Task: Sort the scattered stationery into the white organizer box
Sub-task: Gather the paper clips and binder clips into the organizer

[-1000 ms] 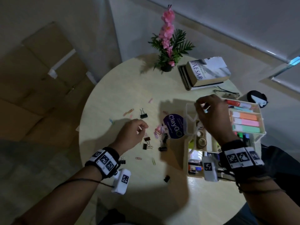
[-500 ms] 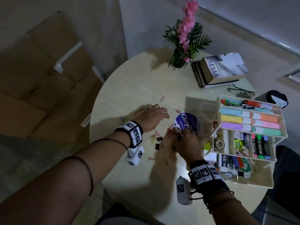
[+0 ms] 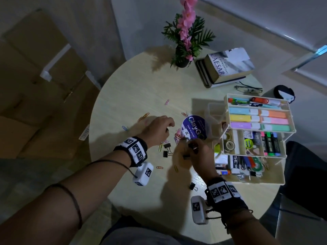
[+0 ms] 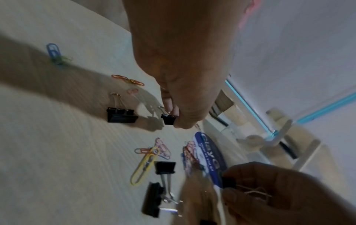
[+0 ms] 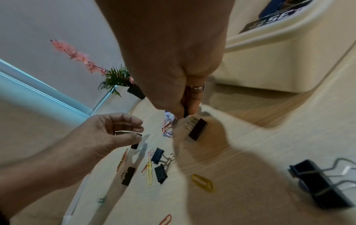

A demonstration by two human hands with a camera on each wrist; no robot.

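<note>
Black binder clips and coloured paper clips lie scattered on the round table beside a purple round ClayGo lid. The white organizer box stands open on the right, filled with highlighters, markers and tape. My left hand pinches a small black binder clip just above the table. Over the pile, my right hand pinches another black binder clip. In the right wrist view a larger binder clip lies just under those fingers.
A flower pot and stacked books stand at the table's far side, with glasses behind the box. One binder clip lies alone near my right wrist. Loose paper clips lie to the left.
My right hand left the organizer box, came down to the clip pile and took a binder clip. My left hand, at the pile all along, now pinches a small binder clip.
</note>
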